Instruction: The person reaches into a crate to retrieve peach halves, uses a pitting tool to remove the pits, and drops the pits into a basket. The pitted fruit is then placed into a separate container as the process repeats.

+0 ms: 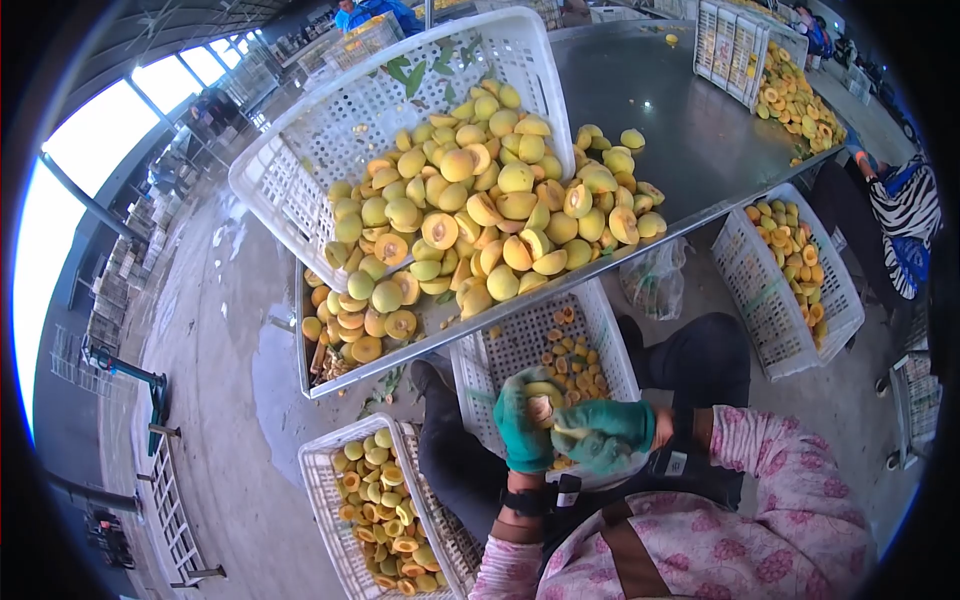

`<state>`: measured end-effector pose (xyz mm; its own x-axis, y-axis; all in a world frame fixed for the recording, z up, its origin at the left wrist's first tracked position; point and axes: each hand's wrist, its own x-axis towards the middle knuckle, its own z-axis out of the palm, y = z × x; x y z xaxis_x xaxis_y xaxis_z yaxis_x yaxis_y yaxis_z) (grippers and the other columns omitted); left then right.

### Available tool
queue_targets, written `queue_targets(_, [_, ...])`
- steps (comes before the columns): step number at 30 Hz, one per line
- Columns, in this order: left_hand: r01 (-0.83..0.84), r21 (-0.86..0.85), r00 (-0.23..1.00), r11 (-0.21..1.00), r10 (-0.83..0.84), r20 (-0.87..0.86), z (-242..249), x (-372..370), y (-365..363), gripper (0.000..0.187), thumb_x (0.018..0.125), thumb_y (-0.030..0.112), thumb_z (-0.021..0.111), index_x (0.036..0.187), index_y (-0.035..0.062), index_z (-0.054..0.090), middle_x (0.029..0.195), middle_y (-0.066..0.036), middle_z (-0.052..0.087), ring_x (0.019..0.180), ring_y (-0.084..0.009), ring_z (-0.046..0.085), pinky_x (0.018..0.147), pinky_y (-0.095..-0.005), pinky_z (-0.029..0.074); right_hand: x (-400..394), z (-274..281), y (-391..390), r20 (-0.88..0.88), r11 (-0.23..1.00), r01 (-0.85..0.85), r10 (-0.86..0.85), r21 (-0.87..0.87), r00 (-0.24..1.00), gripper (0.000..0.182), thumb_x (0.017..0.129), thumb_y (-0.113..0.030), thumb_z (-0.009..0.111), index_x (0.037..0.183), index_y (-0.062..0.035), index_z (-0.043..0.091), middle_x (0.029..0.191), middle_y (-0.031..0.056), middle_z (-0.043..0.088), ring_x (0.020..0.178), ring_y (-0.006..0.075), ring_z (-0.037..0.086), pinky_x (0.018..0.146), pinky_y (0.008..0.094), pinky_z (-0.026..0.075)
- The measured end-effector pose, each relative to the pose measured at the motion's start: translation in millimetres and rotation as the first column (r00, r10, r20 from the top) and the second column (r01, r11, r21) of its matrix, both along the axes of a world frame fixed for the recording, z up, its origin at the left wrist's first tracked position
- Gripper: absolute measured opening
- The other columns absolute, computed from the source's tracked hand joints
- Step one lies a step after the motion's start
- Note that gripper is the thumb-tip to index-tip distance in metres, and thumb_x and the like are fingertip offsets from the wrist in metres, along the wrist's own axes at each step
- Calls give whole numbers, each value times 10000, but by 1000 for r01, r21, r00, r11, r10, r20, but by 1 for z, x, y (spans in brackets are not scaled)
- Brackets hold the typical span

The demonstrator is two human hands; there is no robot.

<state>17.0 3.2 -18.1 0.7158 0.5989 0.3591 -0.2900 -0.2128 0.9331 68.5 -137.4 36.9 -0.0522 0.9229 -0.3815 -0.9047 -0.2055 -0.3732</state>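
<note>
My left hand (522, 425), in a green glove, is closed around a yellow peach (541, 408) whose pale inside faces up. Close beside it, my right hand (606, 437), gloved the same way, has its fingers curled in toward the fruit. What these fingers grip, if anything, I cannot make out. Both hands are over a white perforated crate (478, 400) between my legs, with small peach halves (575, 368) in it. Above the hands, many whole and halved peaches (455, 215) spill from a tipped white crate (290, 195) onto a metal table (660, 120).
At lower left a crate (325, 490) holds peach halves. Another filled crate (745, 300) stands at right, near a seated person (895, 215). A plastic bag (655, 280) hangs by the table edge. Farther back, a tipped crate (725, 55) spills fruit onto the table.
</note>
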Motion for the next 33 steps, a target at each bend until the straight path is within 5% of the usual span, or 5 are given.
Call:
queue_targets(6, [-227, -645, 974, 730, 156, -165, 21, 12, 7, 310, 907, 312, 479, 929, 31, 609, 840, -31, 579, 666, -105, 540, 605, -228, 460, -2, -11, -12, -55, 973, 156, -149, 168, 987, 303, 919, -367, 481, 807, -88, 521, 564, -60, 418, 419, 22, 388, 351, 167, 300])
queue_targets(10, [-441, -118, 887, 890, 411, -213, 51, -62, 105, 173, 862, 214, 585, 920, 55, 620, 854, -3, 594, 723, -131, 563, 677, -253, 471, 23, -76, -33, 935, 996, 83, -66, 39, 347, 361, 910, -350, 447, 1057, -26, 507, 632, 66, 564, 494, 178, 536, 446, 330, 425])
queue_targets(15, [449, 775, 427, 444, 656, -623, 82, -119, 174, 398, 712, 373, 692, 991, 98, 626, 981, -164, 611, 913, -335, 586, 772, -407, 467, 31, -168, -67, 881, 947, 211, 307, -243, -360, 501, 872, -281, 442, 1324, -87, 348, 684, 194, 601, 583, 349, 585, 542, 471, 446])
queue_targets(20, [222, 662, 799, 716, 256, -544, 74, 19, 142, 488, 731, 470, 646, 1016, 76, 604, 961, -188, 612, 909, -355, 585, 773, -422, 459, 29, -142, -46, 867, 913, 201, 401, -354, -296, 561, 872, -289, 444, 1384, -146, 265, 658, 213, 590, 580, 370, 581, 555, 484, 450])
queue_targets(33, [235, 603, 572, 763, 393, -720, 28, 121, 170, 643, 720, 445, 642, 1143, 5, 439, 975, -231, 615, 906, -375, 596, 744, -425, 474, 30, -133, -60, 891, 919, 176, 388, -354, -236, 544, 866, -337, 491, 1368, -230, 308, 633, 192, 580, 553, 359, 575, 531, 463, 459])
